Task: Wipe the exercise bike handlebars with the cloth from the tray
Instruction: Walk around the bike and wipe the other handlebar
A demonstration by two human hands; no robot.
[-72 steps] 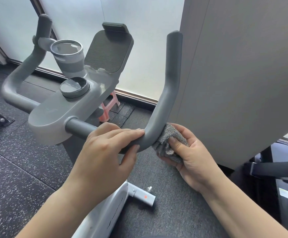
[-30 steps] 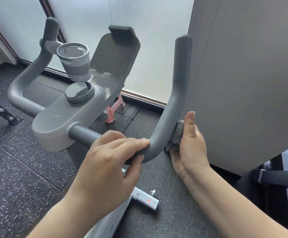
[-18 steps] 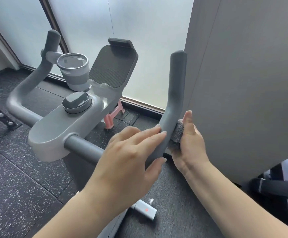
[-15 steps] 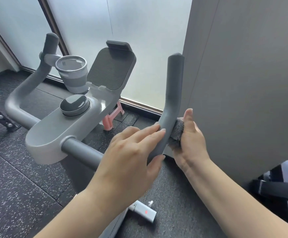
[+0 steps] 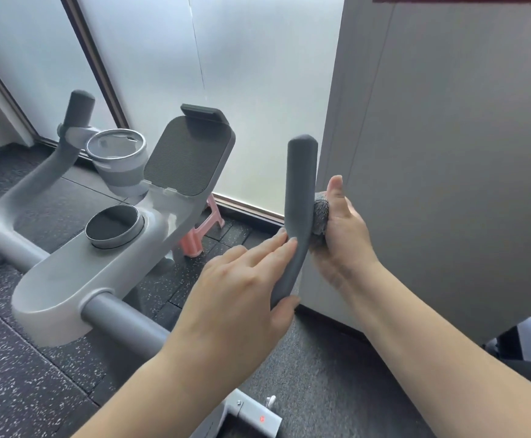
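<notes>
Pressing cloth (image 5: 320,218) against handlebar (image 5: 300,184), wall-side.

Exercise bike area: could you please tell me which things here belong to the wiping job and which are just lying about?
In use:
right handlebar
grey cloth
right hand, pressing the cloth on
left hand, steadying the bar

Not in use:
cup holder
tablet holder
round dial
pink stool

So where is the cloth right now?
In the head view, the grey cloth is bunched in the right hand, pressed against the outer side of the right handlebar's upright, next to the grey panel.
</notes>
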